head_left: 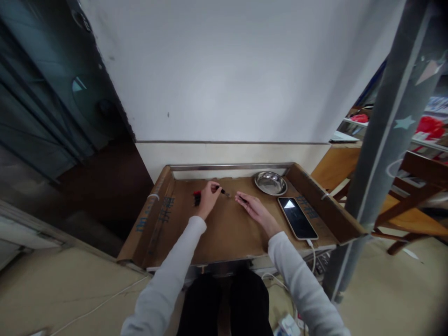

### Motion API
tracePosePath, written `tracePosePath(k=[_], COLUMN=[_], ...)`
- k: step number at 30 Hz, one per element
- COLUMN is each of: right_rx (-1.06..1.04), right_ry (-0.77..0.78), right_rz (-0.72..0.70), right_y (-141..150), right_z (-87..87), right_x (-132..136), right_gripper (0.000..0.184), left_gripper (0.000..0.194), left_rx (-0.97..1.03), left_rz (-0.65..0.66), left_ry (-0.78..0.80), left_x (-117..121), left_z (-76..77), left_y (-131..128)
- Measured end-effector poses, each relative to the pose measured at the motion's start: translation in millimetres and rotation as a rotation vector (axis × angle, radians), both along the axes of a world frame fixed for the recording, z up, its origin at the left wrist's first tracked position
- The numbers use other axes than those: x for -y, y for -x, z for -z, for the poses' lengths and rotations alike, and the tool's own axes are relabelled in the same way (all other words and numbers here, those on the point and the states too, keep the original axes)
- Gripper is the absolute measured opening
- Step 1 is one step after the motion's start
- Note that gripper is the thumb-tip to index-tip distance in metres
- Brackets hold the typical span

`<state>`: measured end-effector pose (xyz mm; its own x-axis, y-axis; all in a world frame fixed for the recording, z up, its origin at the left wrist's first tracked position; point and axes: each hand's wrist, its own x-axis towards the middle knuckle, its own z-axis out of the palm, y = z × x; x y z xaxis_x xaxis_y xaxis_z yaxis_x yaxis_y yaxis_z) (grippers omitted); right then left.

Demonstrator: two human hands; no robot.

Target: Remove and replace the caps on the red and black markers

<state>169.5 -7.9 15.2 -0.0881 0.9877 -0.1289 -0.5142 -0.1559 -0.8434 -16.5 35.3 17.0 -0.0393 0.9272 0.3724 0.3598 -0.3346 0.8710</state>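
Over the middle of the cardboard-lined tray (pixel 224 238), my left hand (pixel 208 199) pinches a small black piece (pixel 222 190) with a shiny metal end that points right. My right hand (pixel 255 208) is a short way to the right, its fingers together around a small dark piece (pixel 242 199); its kind is too small to tell. The two pieces are apart. Just left of my left hand lie several small red and black pieces (pixel 196 198), partly smeared.
A round metal dish (pixel 270 183) sits at the tray's back right. In front of it lies a phone (pixel 298 218) with a white cable (pixel 313 255) plugged in. Folded cardboard walls border the sides. A grey post (pixel 381 140) stands to the right, near a wooden chair (pixel 413 219).
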Motion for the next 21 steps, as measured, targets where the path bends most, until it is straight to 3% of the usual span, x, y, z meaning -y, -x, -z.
tracePosePath(k=[4, 7, 10, 13, 17, 21], right_rx=[0.349, 0.478, 0.459, 0.43, 0.396, 0.383], right_ry=[-0.185, -0.278, -0.318, -0.333, -0.301, -0.31], right_rz=[-0.024, -0.097, -0.174, -0.221, -0.288, -0.344], right_y=[4.2, 7.9, 9.6, 8.3, 3.6, -1.5], right_z=[7.3, 8.8, 8.9, 8.2, 3.3, -0.3], right_x=[-2.1, -3.9, -5.0, -4.7, -1.2, -1.0], right_gripper=[0.023, 0.026, 0.029, 0.03, 0.032, 0.031], left_gripper=[0.012, 0.028, 0.036, 0.028, 0.026, 0.027], left_rx=[-0.434, -0.561, -0.436, -0.222, -0.026, -0.003], left_rz=[0.129, 0.205, 0.422, 0.625, 0.679, 0.628], left_ry=[-0.071, -0.171, -0.172, -0.017, 0.134, 0.137], left_x=[3.3, 9.7, 14.4, 16.1, 17.9, 17.7], left_z=[2.0, -4.6, -7.1, -3.8, 0.9, 2.8], left_y=[-4.5, -2.3, 0.2, 0.4, -0.1, 1.0])
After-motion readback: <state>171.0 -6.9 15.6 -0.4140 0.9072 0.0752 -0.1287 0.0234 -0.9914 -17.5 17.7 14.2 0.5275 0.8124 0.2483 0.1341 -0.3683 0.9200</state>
